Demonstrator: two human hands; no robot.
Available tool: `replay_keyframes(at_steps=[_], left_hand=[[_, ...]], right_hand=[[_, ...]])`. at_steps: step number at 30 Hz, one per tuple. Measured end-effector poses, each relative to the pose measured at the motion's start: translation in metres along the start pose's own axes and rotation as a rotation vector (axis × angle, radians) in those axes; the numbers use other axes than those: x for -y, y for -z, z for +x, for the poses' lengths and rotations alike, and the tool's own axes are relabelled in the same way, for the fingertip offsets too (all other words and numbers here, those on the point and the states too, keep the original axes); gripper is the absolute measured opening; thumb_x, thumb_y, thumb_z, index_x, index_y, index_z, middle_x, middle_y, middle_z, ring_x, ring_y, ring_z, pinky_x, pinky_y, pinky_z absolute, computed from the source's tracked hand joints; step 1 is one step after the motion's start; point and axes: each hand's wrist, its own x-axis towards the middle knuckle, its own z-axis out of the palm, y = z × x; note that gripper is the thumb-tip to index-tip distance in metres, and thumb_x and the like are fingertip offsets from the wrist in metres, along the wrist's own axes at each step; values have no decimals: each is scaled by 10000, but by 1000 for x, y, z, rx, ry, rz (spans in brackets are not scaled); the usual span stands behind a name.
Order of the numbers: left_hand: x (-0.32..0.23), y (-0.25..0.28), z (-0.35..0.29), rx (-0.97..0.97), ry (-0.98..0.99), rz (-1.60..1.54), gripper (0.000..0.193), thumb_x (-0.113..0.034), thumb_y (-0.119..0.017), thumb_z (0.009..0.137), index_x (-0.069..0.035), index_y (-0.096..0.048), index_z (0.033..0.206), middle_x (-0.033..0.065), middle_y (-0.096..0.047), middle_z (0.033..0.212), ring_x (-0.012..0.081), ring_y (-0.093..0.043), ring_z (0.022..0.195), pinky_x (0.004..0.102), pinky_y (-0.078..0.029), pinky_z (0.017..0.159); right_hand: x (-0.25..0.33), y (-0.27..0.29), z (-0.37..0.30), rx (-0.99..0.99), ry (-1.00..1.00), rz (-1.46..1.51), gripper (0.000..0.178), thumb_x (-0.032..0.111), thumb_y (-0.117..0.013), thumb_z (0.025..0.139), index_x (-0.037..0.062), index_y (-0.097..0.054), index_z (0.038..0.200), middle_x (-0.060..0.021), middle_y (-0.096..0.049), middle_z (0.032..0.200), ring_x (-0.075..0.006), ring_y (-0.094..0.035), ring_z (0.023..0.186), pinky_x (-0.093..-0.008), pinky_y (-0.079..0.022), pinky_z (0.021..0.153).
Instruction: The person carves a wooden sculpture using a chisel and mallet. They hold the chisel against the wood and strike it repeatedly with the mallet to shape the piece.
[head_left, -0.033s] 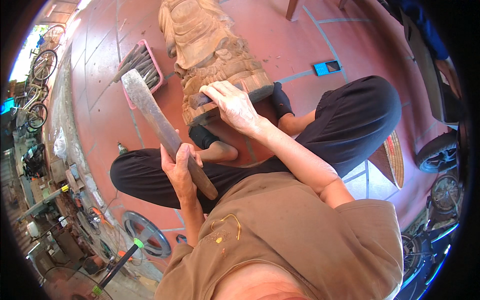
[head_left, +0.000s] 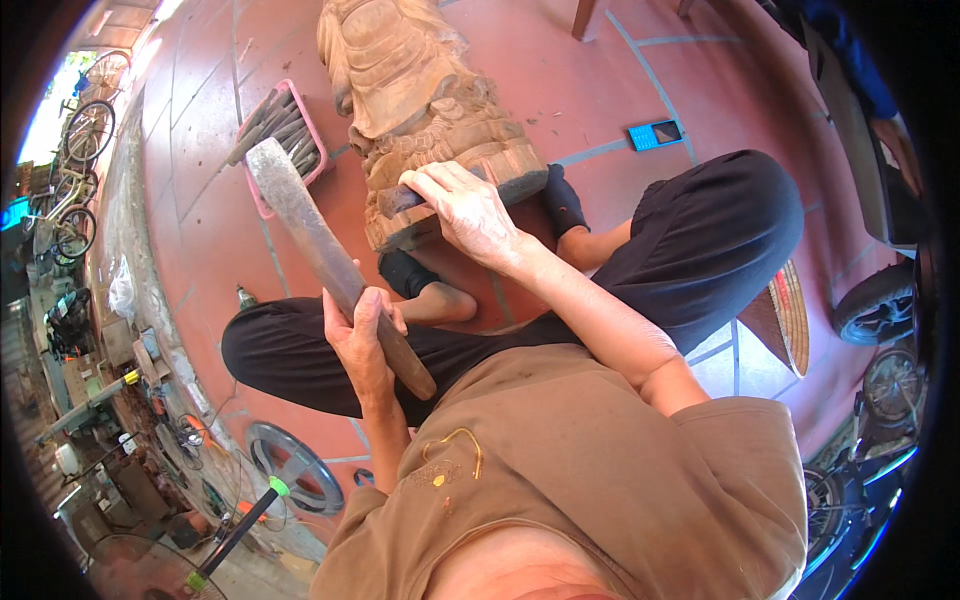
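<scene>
Our left hand [head_left: 360, 335] grips a wooden mallet [head_left: 318, 245] while our right hand [head_left: 470, 215], apart from it, curls over a dark tool [head_left: 403, 199] at the base [head_left: 512, 163] of the wooden statue [head_left: 395, 85] lying before us, its robe folds [head_left: 385, 108] already shaped, the base seemingly less finished.

No legible lettering anywhere.

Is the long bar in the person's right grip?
No: the left grip holds the bar, while the right grip is at the base of the carving.
</scene>
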Motion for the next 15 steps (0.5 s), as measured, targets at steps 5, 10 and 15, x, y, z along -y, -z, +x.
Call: replay_keyframes(at_steps=[5,10,15], left_hand=[[4,-4,-1,3,30,20,550,-173,-694,947,68,-447,1375,71,-577,774,135,-564,556,251,-482,517],[6,-5,6,36,11,52,502,-172,-638,990,66,-433,1383,84,-570,749,140,-560,561,244,-483,512],[4,-8,7,25,25,40,549,-180,-679,962,75,-436,1383,76,-580,771,138,-564,558,250,-484,517]], right_hand=[[0,-3,1,1,16,-15,468,-71,-625,760,49,-606,1211,-119,-645,1113,-335,-626,1067,-414,-534,910],[-10,-3,3,-58,18,-43,469,-87,-620,751,48,-613,1200,-115,-648,1090,-329,-631,1054,-413,-538,894],[-12,-4,3,-48,14,-22,476,-93,-619,743,44,-614,1199,-114,-647,1084,-330,-631,1046,-412,-538,886]])
